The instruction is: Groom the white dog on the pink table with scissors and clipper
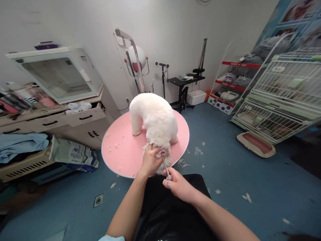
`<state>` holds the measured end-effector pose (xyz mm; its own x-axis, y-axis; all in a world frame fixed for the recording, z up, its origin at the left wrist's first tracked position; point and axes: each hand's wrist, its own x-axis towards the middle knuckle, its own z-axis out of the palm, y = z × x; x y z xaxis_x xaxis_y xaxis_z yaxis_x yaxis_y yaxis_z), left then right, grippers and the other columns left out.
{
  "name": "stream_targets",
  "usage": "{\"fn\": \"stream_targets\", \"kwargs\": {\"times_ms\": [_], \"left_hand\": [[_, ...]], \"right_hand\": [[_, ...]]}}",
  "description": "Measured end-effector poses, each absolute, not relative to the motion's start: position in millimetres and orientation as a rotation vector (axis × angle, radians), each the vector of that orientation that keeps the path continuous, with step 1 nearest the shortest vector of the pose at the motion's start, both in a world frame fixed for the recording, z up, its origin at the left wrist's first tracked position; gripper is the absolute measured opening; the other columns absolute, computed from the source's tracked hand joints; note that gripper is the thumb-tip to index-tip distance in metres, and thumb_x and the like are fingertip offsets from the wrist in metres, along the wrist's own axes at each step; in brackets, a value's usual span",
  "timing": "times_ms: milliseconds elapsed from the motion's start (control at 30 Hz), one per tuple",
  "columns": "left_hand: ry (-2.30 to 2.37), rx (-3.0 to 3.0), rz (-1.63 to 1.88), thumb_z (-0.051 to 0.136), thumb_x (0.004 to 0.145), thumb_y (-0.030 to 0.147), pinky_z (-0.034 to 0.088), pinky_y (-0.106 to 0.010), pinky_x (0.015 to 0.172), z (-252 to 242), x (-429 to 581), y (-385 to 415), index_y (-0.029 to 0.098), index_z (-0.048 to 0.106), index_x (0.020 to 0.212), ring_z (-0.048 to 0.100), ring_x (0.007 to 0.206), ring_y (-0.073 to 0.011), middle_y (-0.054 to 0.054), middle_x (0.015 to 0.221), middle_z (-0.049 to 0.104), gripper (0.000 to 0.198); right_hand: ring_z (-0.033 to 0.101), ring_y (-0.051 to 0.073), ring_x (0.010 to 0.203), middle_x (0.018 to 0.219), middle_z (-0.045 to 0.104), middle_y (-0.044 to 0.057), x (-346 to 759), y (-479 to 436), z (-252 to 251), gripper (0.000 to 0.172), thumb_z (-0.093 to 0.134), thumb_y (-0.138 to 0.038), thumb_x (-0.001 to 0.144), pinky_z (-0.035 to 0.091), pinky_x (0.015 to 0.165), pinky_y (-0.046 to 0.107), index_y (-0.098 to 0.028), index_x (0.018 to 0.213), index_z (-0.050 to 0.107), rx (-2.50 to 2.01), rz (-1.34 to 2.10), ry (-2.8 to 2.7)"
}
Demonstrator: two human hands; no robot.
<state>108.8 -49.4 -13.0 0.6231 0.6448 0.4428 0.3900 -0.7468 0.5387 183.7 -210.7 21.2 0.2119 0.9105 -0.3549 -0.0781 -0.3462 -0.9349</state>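
A white dog (pixel 156 113) stands on the round pink grooming table (pixel 117 150), its head low and towards me. My left hand (pixel 151 160) is closed on the dog's ear, folding it back so that the pinkish inner side (pixel 161 153) shows. In my right hand (pixel 177 184) is a slim metal hemostat (pixel 166 166), with fingers at its ring handles. Its tip reaches the ear opening; whether the jaws grip any hair is too small to tell. The dog's face is mostly hidden by fur and my left hand.
Tufts of cut fur (pixel 198 151) lie on the blue floor and the table. On the left are a drawer cabinet (pixel 60 117) with a glass-door box (pixel 60 77) on top and a feed bag (pixel 72 152). Wire cages (pixel 276 107) and a litter tray (pixel 255 144) stand right.
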Motion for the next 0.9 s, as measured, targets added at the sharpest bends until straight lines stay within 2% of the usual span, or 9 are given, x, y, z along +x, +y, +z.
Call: {"fn": "stream_targets", "kwargs": {"times_ms": [167, 400, 667, 900], "left_hand": [[0.813, 2.48, 0.911, 0.07, 0.077, 0.024, 0.049, -0.043, 0.095, -11.9, 109.3, -50.8, 0.026, 0.075, 0.106, 0.054, 0.111, -0.0289, -0.01, 0.117, 0.057, 0.029], [0.797, 2.535, 0.971, 0.07, 0.075, 0.019, 0.047, -0.044, 0.102, -18.6, 108.7, -54.8, 0.029, 0.075, 0.107, 0.05, 0.122, -0.0311, -0.01, 0.124, 0.055, 0.034], [0.795, 2.616, 0.971, 0.069, 0.078, 0.021, 0.047, -0.047, 0.102, -17.3, 108.5, -59.1, 0.028, 0.074, 0.11, 0.049, 0.122, -0.0334, -0.012, 0.132, 0.049, 0.033], [0.796, 2.667, 0.96, 0.069, 0.077, 0.02, 0.046, -0.049, 0.102, -17.6, 109.0, -60.6, 0.03, 0.074, 0.111, 0.048, 0.123, -0.0346, -0.013, 0.137, 0.046, 0.035]], "right_hand": [[0.028, 0.004, 0.039, 0.054, 0.035, -0.013, 188.2, -206.7, 21.7, 0.02, 0.057, -0.025, 0.078, 0.018, 0.04, 0.02, -0.023, 0.092, 0.043, -1.558, 1.335, -0.716], [0.022, 0.004, 0.037, 0.054, 0.034, -0.014, 185.0, -214.2, 23.2, 0.028, 0.061, -0.025, 0.076, 0.017, 0.036, 0.018, -0.023, 0.099, 0.045, -1.521, 1.39, -0.741], [0.026, 0.002, 0.038, 0.058, 0.039, -0.012, 195.4, -212.0, 27.2, 0.023, 0.059, -0.038, 0.079, 0.018, 0.036, 0.015, -0.022, 0.085, 0.043, -1.529, 1.401, -0.641], [0.026, 0.003, 0.036, 0.056, 0.039, -0.013, 195.5, -199.3, 28.3, 0.024, 0.058, -0.032, 0.075, 0.018, 0.035, 0.017, -0.022, 0.093, 0.046, -1.552, 1.405, -0.632]]}}
